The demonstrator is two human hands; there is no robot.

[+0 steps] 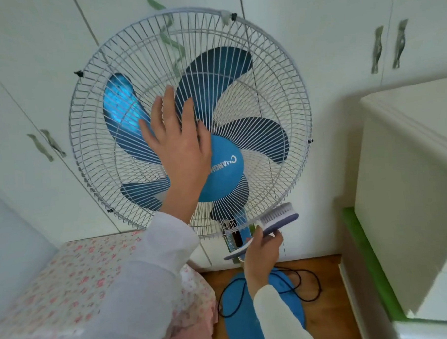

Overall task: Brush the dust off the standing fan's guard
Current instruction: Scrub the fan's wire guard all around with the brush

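The standing fan's white wire guard (pixel 269 64) fills the middle of the view, with blue blades and a blue hub (pixel 225 169) behind it. My left hand (pixel 175 145) lies flat on the guard's centre left, fingers spread, holding nothing. My right hand (pixel 262 252) is below the guard's bottom edge, gripping the handle of a scrub brush (pixel 275 218) with white bristles and a purple back. The bristles touch the lower rim of the guard. The fan's blue round base (pixel 239 312) stands on the floor below.
White wardrobe doors with green handles (pixel 388 46) stand behind the fan. A floral-covered surface (pixel 76 273) is at lower left. A white cabinet with green trim (pixel 410 186) is on the right. A black cord (pixel 309 283) loops on the wooden floor.
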